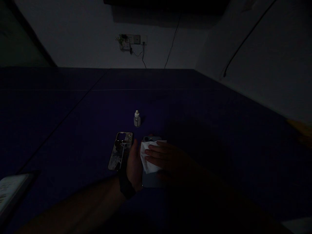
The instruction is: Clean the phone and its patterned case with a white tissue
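A bluish-grey phone [151, 180] lies back up, its camera bump toward the far end. My left hand [135, 162], with a dark band at the wrist, grips the phone along its left edge. Pressed flat on the phone's back is a white tissue [149, 166], and the fingers of my right hand [162, 154] hold it there. Just left of my left hand rests a patterned phone case [119, 154] with a camera cutout. Beyond the phone stands a small clear bottle [137, 121] with a white dropper cap, upright.
The dark purple tabletop [80, 130] runs to the wall. At the far left front lies a white box or pad [12, 187], partly cut off. Wall sockets [131, 39] with plugs and cables sit at the back; another cable [243, 35] hangs at right. The light is very dim.
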{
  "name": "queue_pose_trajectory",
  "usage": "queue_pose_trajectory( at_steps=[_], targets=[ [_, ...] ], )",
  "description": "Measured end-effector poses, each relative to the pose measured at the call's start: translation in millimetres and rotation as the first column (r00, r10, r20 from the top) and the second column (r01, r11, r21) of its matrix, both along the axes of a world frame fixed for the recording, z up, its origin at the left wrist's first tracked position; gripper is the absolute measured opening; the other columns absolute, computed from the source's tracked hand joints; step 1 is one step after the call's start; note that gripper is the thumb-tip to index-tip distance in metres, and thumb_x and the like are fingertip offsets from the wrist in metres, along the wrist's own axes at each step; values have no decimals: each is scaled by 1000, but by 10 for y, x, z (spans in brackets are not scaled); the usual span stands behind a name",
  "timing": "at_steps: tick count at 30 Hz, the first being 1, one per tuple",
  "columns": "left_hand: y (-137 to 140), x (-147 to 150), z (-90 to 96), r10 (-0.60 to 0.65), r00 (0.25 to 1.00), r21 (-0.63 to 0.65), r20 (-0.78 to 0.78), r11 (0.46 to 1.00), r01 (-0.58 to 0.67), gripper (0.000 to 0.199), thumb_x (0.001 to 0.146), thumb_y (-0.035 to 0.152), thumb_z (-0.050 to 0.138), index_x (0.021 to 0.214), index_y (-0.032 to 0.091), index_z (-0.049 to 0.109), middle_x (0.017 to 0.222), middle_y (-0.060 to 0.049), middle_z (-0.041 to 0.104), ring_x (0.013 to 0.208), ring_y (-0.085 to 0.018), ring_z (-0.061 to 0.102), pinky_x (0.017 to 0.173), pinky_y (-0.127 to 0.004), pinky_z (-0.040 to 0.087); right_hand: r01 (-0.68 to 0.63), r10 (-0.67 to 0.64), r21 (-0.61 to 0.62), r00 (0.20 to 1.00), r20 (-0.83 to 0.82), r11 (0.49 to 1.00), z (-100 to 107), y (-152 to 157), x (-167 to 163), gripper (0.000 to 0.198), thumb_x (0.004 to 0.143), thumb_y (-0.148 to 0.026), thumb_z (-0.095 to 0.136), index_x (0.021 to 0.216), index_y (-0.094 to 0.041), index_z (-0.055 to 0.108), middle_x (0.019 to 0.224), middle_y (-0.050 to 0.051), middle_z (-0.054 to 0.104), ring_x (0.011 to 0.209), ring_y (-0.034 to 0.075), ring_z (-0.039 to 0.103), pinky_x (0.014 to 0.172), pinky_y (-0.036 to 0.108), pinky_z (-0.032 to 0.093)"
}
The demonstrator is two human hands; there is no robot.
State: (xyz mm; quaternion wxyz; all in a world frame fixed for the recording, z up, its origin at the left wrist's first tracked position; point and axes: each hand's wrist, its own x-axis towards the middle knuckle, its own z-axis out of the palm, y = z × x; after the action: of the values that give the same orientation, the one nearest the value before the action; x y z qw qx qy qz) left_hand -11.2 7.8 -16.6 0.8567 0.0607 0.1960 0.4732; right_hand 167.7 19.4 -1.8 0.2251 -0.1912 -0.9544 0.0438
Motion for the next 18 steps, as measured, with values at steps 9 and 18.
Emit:
queue_pose_trajectory(
  at_steps=[9,18],
  targets=[
    [-9,13,21,-14,1000,14,-16,1000,14,54,92,59,52,123,17,65,77,-5,66,60,-16,60,62,-28,51,-41,41,-16,999,9,999,41,14,33,38,102,-38,47,132,-18,60,139,9,62,140,18,46,123,43,26],
    [8,17,27,9,1000,-10,-17,1000,-9,54,95,57,46,129,17,61,87,-7,69,68,-17,65,65,-29,52,-106,108,-54,994,32,993,63,4,5,42,101,-42,48,132,-16,59,143,8,59,143,17,42,124,42,23]
  ],
)
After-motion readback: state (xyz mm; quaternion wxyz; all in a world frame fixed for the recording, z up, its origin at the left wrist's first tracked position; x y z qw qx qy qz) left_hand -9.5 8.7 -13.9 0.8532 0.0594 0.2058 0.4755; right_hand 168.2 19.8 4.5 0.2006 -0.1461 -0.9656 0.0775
